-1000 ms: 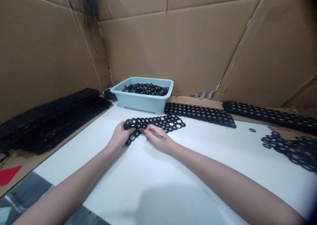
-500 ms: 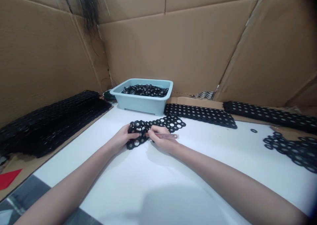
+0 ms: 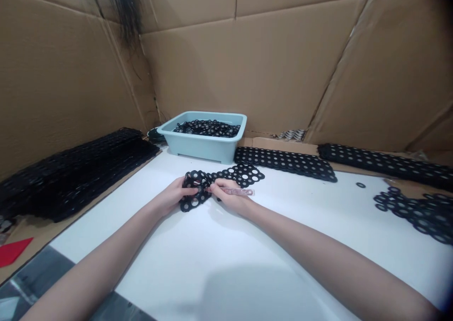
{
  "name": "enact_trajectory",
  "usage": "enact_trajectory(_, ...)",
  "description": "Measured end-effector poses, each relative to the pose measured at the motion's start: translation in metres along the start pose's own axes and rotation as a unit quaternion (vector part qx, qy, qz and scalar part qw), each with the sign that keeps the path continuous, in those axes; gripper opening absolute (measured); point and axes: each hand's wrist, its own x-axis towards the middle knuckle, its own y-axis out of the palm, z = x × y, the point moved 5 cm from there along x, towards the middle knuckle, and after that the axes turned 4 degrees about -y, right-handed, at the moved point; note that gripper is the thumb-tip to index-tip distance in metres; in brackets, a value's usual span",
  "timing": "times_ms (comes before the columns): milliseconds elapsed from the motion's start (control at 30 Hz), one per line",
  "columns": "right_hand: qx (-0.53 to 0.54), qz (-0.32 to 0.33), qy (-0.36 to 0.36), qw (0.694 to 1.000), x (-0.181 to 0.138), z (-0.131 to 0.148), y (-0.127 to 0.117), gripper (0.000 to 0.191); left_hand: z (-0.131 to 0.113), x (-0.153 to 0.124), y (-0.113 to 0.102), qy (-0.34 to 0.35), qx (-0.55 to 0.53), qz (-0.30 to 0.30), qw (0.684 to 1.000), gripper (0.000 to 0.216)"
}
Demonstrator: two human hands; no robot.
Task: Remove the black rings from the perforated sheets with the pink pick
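Black ring mesh (image 3: 226, 175) lies on the white tabletop (image 3: 170, 274) before me, its left end pinched between the thumb and fingers of my left hand (image 3: 174, 194), while my right hand (image 3: 228, 196) closes around a slim pinkish tool (image 3: 242, 192), its tip at the mesh. Behind stand a pale blue tub (image 3: 198, 150) and a flat black strip (image 3: 285, 163); a loose ring (image 3: 360, 187) lies rightward, a dark stack (image 3: 85, 170) leftward.

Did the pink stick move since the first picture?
Yes, right: the outer end of the pink stick was left of the right edge of the blue tub; now it's past it.
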Motion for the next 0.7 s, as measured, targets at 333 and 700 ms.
enact_trajectory(333, -0.051, -0.002, -0.043, 0.998, -0.004, 0.004, 0.003, 0.033, 0.000, 0.000, 0.000, -0.001, -0.012, 0.005, 1.000, 0.027)
enact_trajectory(700, -0.132, -0.010, -0.091, 0.987, -0.012, 0.019, 0.005, 0.030, 0.000, 0.000, 0.003, 0.002, 0.035, 0.040, 0.999, 0.026)
